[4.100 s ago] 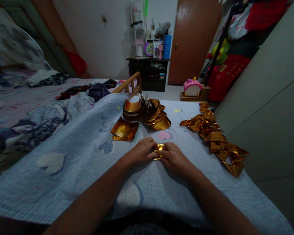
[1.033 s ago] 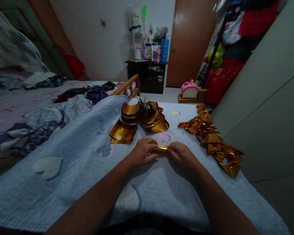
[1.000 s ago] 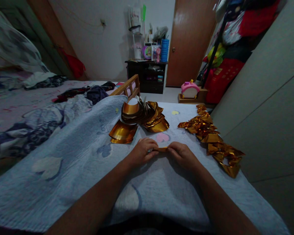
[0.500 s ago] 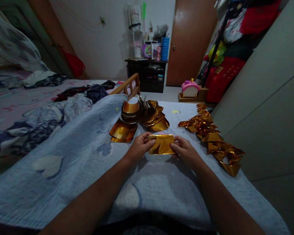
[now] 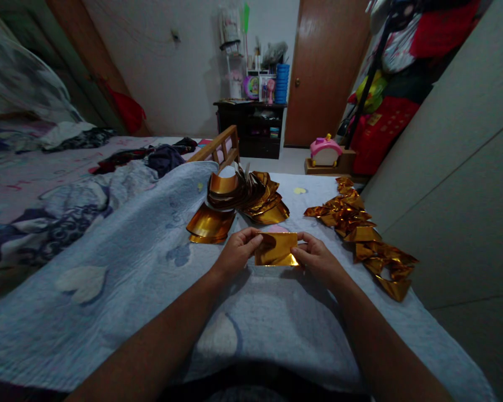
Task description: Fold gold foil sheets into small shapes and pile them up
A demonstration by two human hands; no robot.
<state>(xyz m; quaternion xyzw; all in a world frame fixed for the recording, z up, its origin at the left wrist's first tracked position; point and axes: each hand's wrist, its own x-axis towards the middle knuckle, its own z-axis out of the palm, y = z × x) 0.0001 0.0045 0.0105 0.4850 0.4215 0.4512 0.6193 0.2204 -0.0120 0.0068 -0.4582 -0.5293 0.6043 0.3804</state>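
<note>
A small rectangle of gold foil paper (image 5: 276, 250) is held level above the bed, stretched between both hands. My left hand (image 5: 240, 248) pinches its left end near the upper corner, thumb on top. At the opposite end my right hand (image 5: 315, 254) grips the edge between thumb and fingers. Just beyond the hands lies a fanned stack of gold foil sheets (image 5: 268, 209), some curled up and showing pale backs. To the right, a row of folded gold foil pieces (image 5: 366, 237) lies in a heap along the bed's side.
A light blue quilt (image 5: 151, 296) with heart shapes covers the bed. Rumpled clothes (image 5: 163, 159) lie to the left, beyond a wooden rail (image 5: 218, 144). A pale cabinet wall (image 5: 456, 195) rises close on the right. A pink toy (image 5: 324, 152) sits past the far edge.
My left thumb has drawn back toward the foil's upper left corner. The foil's surface looks flatter and has tilted slightly; the piles have not moved.
</note>
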